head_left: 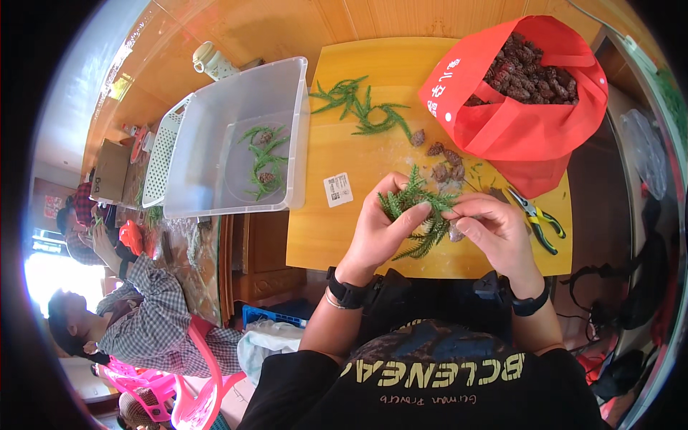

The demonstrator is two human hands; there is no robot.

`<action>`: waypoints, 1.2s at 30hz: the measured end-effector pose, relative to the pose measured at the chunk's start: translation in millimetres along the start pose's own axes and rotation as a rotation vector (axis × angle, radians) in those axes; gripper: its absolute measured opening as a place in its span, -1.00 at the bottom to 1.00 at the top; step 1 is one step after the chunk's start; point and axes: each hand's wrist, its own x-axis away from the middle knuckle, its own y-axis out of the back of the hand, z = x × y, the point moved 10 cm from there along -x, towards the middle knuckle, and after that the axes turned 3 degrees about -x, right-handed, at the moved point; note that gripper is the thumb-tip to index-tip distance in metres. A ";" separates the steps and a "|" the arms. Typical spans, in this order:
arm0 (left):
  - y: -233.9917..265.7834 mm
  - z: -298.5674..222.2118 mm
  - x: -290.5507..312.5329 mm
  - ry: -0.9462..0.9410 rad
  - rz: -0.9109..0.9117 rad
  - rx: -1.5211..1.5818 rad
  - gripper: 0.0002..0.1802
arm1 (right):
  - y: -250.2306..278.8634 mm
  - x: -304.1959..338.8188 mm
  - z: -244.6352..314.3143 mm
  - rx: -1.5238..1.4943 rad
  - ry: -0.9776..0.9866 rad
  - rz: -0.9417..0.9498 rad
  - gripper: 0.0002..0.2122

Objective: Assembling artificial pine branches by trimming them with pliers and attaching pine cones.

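Grip: from where I stand, the left hand point(380, 228) is clamped on a curled green sprig point(410, 192), thumb across it; the right hand point(494, 226) pinches it at its right side.
Sprig's place: held above the front half of the yellow tabletop point(351, 247).
Red bag point(494, 136): at the far right, mouth gaping, full of brown pinecones point(534, 72).
Clear bin point(197, 165): to the left, two cones and greenery point(264, 161) inside.
Loose sprigs point(358, 109): lying just right of the bin.
Pliers point(532, 211): yellow-and-black, beside the right hand.
White card point(338, 190): near the left hand.
Loose cones point(453, 158): scattered beyond the hands, by the bag.
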 end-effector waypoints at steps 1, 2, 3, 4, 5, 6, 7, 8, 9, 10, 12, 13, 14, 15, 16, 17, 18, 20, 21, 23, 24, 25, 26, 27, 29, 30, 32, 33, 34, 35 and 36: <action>-2.1 -3.3 0.1 0.001 0.002 0.000 -0.84 | 0.8 0.0 -0.4 0.000 0.000 -0.003 -0.86; -3.0 -5.8 0.5 0.024 -0.008 -0.083 -0.85 | 2.0 -0.3 -0.1 0.002 0.010 -0.010 -0.86; -2.9 -6.1 0.8 0.047 -0.018 -0.166 -0.87 | 3.1 -0.3 0.1 0.005 0.019 -0.017 -0.85; -3.3 -6.4 1.7 0.047 -0.018 -0.167 -0.87 | 1.7 -0.5 -0.6 0.004 0.020 -0.017 -0.85; -4.7 -9.6 2.4 0.014 -0.015 -0.164 -0.87 | 3.8 -0.3 1.3 -0.018 0.047 -0.058 -0.86; -5.5 -12.7 2.6 -0.019 -0.011 -0.161 -0.86 | 6.9 0.0 3.4 -0.040 0.074 -0.099 -0.87; -4.0 -11.8 2.7 -0.019 -0.012 -0.161 -0.86 | 6.8 -0.4 4.0 -0.041 0.075 -0.098 -0.87; -2.8 -12.5 2.8 -0.048 -0.001 -0.142 -0.87 | 4.9 -0.9 6.5 -0.008 0.087 -0.077 -0.87; -2.4 -14.0 2.9 -0.076 0.010 -0.123 -0.87 | 2.9 -1.2 8.6 0.026 0.099 -0.056 -0.87; -2.7 -13.3 2.6 -0.076 0.011 -0.123 -0.87 | 3.0 -1.1 9.0 0.026 0.099 -0.056 -0.87; 3.1 -25.5 4.0 -0.199 -0.110 -0.443 -0.75 | -3.4 -1.4 4.3 0.051 0.048 0.005 -0.84; 2.2 -24.1 3.3 -0.199 -0.111 -0.443 -0.75 | -4.7 -1.3 4.8 0.051 0.048 0.005 -0.84; 4.0 -33.6 5.6 -0.292 -0.189 -0.600 -0.76 | -6.6 -1.2 4.6 0.045 0.039 0.002 -0.84; 4.3 -43.8 9.7 -0.385 -0.268 -0.756 -0.77 | -7.8 -1.2 4.2 0.039 0.031 -0.001 -0.84; 2.2 -45.5 9.8 -0.384 -0.267 -0.756 -0.77 | -7.6 -1.2 4.0 0.039 0.030 -0.002 -0.84; 4.2 -37.3 5.9 -0.264 -0.237 -0.556 -0.77 | -7.7 -1.3 3.6 0.047 0.028 0.001 -0.83; 4.4 -26.6 3.1 -0.144 -0.205 -0.356 -0.76 | -7.6 -1.3 3.2 0.054 0.025 0.004 -0.83; 0.7 -16.2 -0.6 -0.025 -0.114 -0.135 -0.73 | -4.4 -0.9 1.0 0.052 0.030 -0.001 -0.83; -6.8 -4.9 -1.3 0.095 -0.023 0.086 -0.69 | -2.7 -0.6 0.5 0.050 0.035 -0.006 -0.83; -6.3 -0.5 1.0 0.139 0.013 0.165 -0.68 | -3.7 -0.2 2.4 0.059 0.037 -0.001 -0.83; -9.8 3.6 2.5 0.184 0.050 0.245 -0.67 | -4.4 -0.1 3.5 0.068 0.039 0.004 -0.83; -10.3 3.4 2.9 0.184 0.051 0.246 -0.67 | -4.5 -0.1 3.9 0.068 0.039 0.003 -0.83; -12.3 1.3 3.0 0.169 0.064 0.274 -0.68 | -4.9 -0.4 3.8 0.062 0.034 0.004 -0.83; -14.0 -0.6 2.9 0.154 0.078 0.303 -0.69 | -5.1 -0.6 3.5 0.057 0.030 0.005 -0.83; -13.3 0.9 2.4 0.165 0.076 0.303 -0.69 | -5.2 -0.5 3.7 0.063 0.032 0.008 -0.83; -12.9 2.5 2.4 0.176 0.076 0.303 -0.70 | -5.2 -0.2 3.9 0.069 0.034 0.010 -0.83; -7.8 3.5 1.1 0.150 0.021 0.340 -0.71 | -3.3 0.9 5.9 0.082 0.037 0.007 -0.83; -2.0 3.3 0.6 0.124 -0.035 0.376 -0.72 | -2.4 1.5 6.7 0.095 0.039 0.005 -0.83; 1.2 3.2 -0.4 0.110 -0.045 0.376 -0.80 | -1.5 1.7 5.8 0.095 0.038 0.003 -0.83; 2.3 5.1 -0.7 0.111 -0.044 0.376 -0.80 | -0.3 1.7 5.0 0.098 0.042 -0.001 -0.83; 4.0 5.2 -0.9 0.093 -0.046 0.376 -0.83 | 0.8 1.8 4.5 0.102 0.046 -0.005 -0.83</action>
